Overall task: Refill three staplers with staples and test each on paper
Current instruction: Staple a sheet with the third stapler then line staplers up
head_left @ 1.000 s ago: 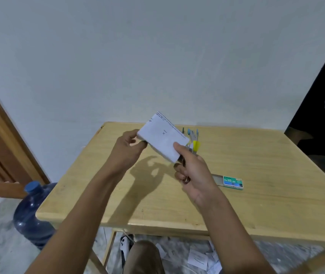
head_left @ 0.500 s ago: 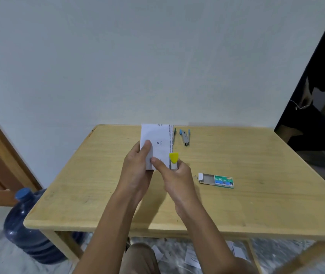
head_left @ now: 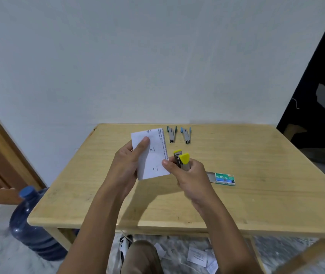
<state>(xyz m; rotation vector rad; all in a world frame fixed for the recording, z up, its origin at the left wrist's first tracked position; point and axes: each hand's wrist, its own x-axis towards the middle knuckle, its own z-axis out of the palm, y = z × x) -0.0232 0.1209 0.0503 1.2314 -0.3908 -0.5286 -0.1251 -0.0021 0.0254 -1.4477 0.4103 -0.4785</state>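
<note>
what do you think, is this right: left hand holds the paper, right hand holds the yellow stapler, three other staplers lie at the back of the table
The head view shows two other staplers at the back of the table, not three. The left hand does hold the paper, and the right hand the yellow stapler.

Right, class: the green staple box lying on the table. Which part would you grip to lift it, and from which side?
Probably the green sleeve of the staple box, pinched across its long edges from above. It lies flat on the table, and its grey tray is slid out on the left, so gripping that could pull it free.
</note>
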